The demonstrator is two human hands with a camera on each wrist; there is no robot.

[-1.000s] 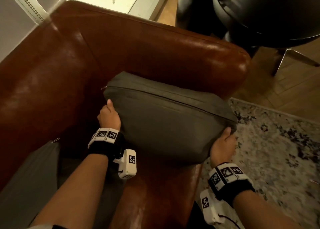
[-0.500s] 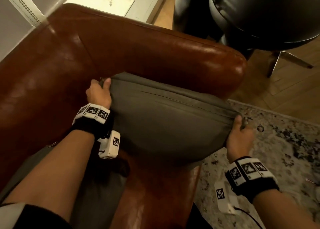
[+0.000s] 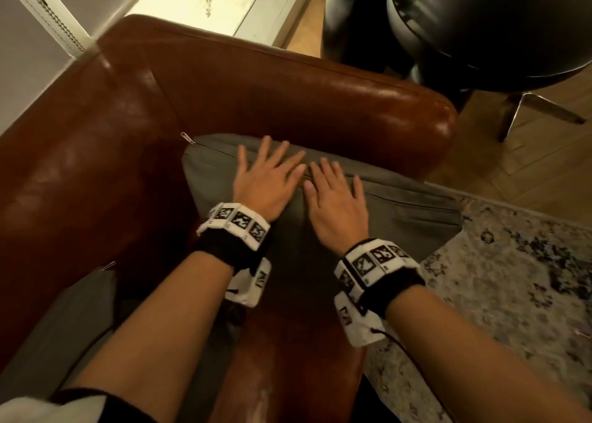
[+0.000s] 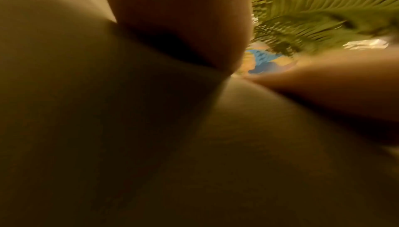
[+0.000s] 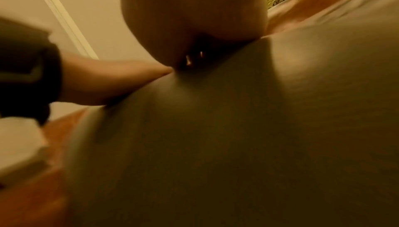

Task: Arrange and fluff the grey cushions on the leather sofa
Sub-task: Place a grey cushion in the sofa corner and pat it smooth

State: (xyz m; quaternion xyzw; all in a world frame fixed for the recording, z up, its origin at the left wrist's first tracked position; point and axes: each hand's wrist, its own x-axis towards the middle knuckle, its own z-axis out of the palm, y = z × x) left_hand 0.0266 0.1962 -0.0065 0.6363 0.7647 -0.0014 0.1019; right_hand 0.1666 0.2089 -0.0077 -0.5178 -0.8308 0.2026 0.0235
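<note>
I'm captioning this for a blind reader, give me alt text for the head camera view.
Both hands, left hand and right hand, press flat, side by side, on a grey cushion propped in the corner of a brown leather sofa; a patterned rug lies beside it.

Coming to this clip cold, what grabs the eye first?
Both hands, left hand and right hand, lie flat with fingers spread, side by side on the grey cushion. It stands in the corner of the glossy brown leather sofa. A patterned rug lies right.
</note>
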